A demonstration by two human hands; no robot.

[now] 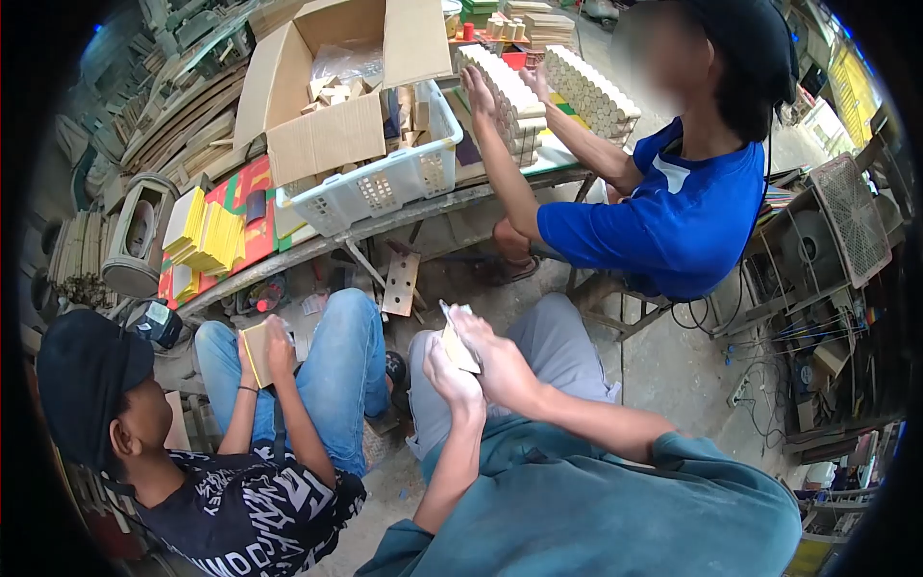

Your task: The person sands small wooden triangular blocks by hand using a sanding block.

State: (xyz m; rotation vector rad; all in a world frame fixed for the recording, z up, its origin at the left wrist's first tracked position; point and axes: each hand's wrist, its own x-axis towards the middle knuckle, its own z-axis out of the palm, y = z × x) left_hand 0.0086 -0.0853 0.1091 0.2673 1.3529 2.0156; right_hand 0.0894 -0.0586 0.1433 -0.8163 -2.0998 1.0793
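Note:
Over my lap, a small pale yellow block [460,352], wood by its look, is tilted between my two hands. My left hand [450,376] wraps round it from the left and below. From the right, my right hand [495,363] presses against its face with fingers bent together. A thin whitish sheet edge [446,309] shows at the top, by the right fingertips; what it is I cannot make out. Most of the block is hidden by the fingers. Both hands look dusted with white powder.
At lower left, a seated person holds a yellow-edged block [258,354]. A person in blue grips bundled pale sticks [520,108] at the table. On it stand a cardboard box [327,144], a white plastic crate [361,195] and yellow blocks [207,236]. A fan [806,245] stands right.

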